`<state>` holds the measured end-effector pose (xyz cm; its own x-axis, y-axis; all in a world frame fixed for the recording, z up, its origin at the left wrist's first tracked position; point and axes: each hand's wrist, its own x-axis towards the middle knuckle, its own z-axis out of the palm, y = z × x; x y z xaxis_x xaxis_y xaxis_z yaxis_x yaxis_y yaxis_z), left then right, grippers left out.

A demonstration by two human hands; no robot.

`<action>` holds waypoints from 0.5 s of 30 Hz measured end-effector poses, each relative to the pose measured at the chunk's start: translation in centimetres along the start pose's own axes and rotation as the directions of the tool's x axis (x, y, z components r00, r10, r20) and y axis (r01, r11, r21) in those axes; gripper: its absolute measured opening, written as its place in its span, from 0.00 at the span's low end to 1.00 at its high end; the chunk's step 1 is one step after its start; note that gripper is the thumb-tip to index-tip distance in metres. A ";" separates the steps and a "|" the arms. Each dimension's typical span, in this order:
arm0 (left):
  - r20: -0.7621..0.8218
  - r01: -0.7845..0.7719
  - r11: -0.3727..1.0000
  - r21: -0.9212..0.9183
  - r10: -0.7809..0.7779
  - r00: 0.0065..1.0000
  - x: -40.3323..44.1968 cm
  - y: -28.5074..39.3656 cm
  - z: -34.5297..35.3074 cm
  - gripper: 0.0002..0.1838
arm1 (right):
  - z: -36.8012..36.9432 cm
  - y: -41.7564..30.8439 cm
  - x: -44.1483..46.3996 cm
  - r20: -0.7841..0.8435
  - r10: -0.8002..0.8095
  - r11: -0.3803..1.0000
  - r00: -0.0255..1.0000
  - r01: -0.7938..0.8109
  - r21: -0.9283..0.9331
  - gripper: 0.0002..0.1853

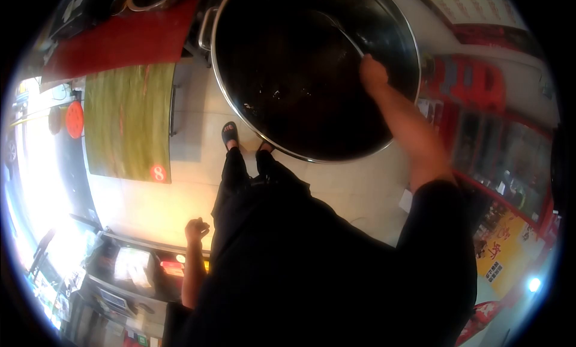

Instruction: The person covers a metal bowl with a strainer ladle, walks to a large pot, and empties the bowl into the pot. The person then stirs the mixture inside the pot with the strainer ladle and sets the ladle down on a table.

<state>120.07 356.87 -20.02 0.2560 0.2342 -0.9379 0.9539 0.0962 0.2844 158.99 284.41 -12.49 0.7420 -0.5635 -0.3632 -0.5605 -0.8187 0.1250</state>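
Observation:
A large round metal pot (231,101) with dark liquid in it fills the upper middle of the view. My right hand (373,74) reaches over its right side, closed around the handle of a metal utensil (348,36). The far end of the utensil disappears into the dark liquid, so its shape there is hidden. Down at the lower left, away from the pot, my left hand (197,229) hangs beside my body with its fingers curled in and nothing visible in them.
My sandalled feet stand on the tiled floor (354,197) by the pot's near edge. A green-covered surface (126,125) and a red one (126,44) lie to the left. Red shelving with glass (498,155) stands right. A counter (126,287) with items is lower left.

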 end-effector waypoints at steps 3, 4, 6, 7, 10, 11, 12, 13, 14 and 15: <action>-0.068 0.073 0.996 -0.050 -0.076 0.995 -0.1 -0.6 -0.6 0.05 | 1.1 -0.8 0.4 -0.032 0.043 0.998 0.999 -0.042 0.038 0.17; 0.002 -0.035 0.997 0.065 0.035 0.999 0.7 -2.1 -1.8 0.06 | 1.1 -0.8 0.3 -0.034 0.023 0.998 0.999 -0.021 0.054 0.16; -0.014 -0.006 1.000 0.020 0.006 1.000 0.1 -1.9 -1.9 0.07 | 1.5 -0.4 0.4 -0.032 0.012 0.997 0.999 -0.009 0.073 0.16; -0.014 -0.005 1.000 0.025 0.006 1.000 -0.2 -1.4 -1.6 0.07 | 2.0 -0.5 1.1 -0.008 0.041 0.997 0.999 -0.041 0.063 0.16; -0.036 0.013 0.993 0.119 -0.009 0.999 -0.8 -0.9 -1.0 0.10 | 3.8 -0.5 3.4 0.077 0.040 0.998 0.996 -0.037 -0.043 0.17; -0.043 0.019 0.989 0.144 -0.013 0.999 -0.9 -0.8 -0.8 0.11 | 4.6 -0.5 4.3 0.138 0.013 0.991 0.990 0.006 -0.135 0.17; -0.032 -0.008 0.991 0.132 0.012 0.999 -1.0 -0.8 -0.7 0.11 | 6.1 0.1 6.1 0.142 0.017 0.991 0.990 0.002 -0.133 0.17; -0.025 -0.023 0.992 0.127 0.027 0.999 -1.1 -0.8 -0.5 0.12 | 7.7 1.5 8.4 0.236 -0.035 0.965 0.971 0.094 -0.245 0.17; -0.018 -0.038 0.992 0.122 0.041 0.999 -1.2 -0.9 -0.4 0.12 | 7.7 2.0 9.0 0.283 -0.056 0.944 0.957 0.143 -0.298 0.16; -0.015 -0.065 0.991 0.113 0.067 0.998 -1.3 -1.0 -0.1 0.12 | 7.8 2.4 9.6 0.330 -0.077 0.918 0.941 0.196 -0.345 0.16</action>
<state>118.72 356.60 -19.06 0.3173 0.2548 -0.9135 0.9468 -0.0296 0.3206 161.89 277.86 -22.86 0.6199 -0.4304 -0.6561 -0.2424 -0.9003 0.3616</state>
